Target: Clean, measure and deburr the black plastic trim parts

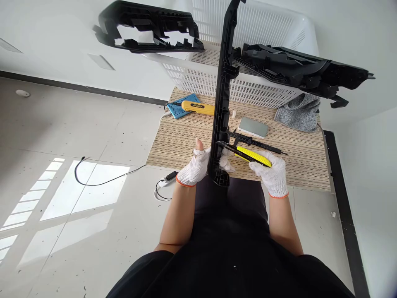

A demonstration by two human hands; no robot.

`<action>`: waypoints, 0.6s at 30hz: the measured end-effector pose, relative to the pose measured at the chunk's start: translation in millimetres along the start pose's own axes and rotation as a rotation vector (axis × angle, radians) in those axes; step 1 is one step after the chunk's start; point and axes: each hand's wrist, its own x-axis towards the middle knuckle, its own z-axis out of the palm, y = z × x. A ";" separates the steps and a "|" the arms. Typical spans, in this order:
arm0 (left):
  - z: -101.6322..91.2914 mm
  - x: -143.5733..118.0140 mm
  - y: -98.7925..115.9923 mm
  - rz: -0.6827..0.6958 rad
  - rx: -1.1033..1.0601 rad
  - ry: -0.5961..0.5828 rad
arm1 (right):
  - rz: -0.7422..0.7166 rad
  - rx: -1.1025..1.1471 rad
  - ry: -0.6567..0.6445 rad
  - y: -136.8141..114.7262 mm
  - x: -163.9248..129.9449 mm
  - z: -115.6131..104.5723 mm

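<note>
A long black plastic trim piece (221,95) stands lengthwise in front of me, its lower end near my lap. My left hand (197,165), in a white glove that leaves the thumb tip bare, is closed around its lower part. Some of those fingers show on the far side of the piece. In my gloved right hand (270,169) is a yellow and black utility knife (252,155). Its blade points left and reaches the right edge of the trim piece; whether it touches, I cannot tell. Black calipers (257,142) lie on the table just beyond the knife.
On the wood-patterned table (180,140) lie a yellow tool (198,107), a blue tray (178,111), a grey-green box (253,127) and a grey cloth (299,114). Behind stands a white basket (198,78) with black trim parts (288,68) across its rim. A cable (102,184) runs along the floor.
</note>
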 end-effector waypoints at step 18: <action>3.1 -6.0 -5.8 0.161 0.253 -0.089 | 0.009 0.017 0.061 4.4 -0.4 -1.6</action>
